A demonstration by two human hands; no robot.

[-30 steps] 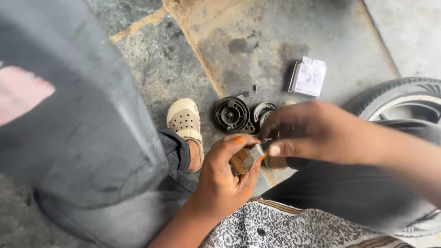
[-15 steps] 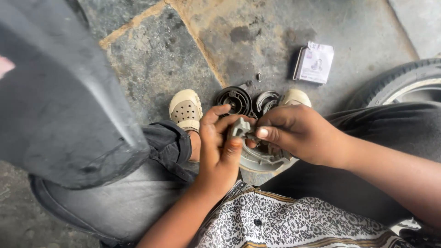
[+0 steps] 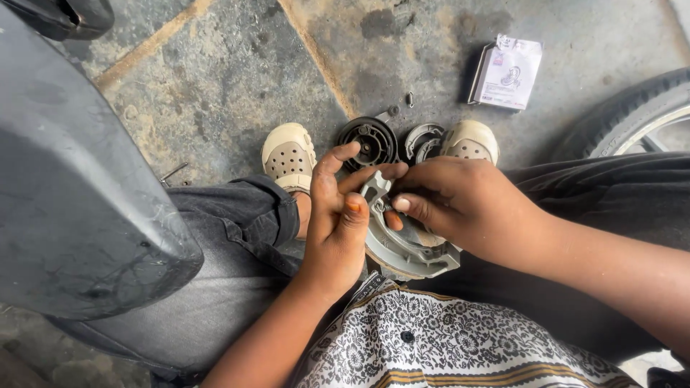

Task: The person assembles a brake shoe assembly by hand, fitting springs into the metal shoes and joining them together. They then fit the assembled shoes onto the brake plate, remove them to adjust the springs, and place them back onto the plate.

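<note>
Large grey vehicle body panel (image 3: 79, 179) at left, tyre (image 3: 632, 115) at right, stained stone floor (image 3: 215, 79) between. On the floor: small white box (image 3: 507, 72), black round drum plate (image 3: 370, 140), a second round part (image 3: 422, 141) beside it, between two cream clogs. Grey brake shoe set (image 3: 410, 248) held over the lap, gripped in both hands: left hand (image 3: 338, 223) cupping its edge, right hand (image 3: 460, 205) pinching at its upper end. Seemingly fitting a spring; needing steady, firm pull next.
</note>
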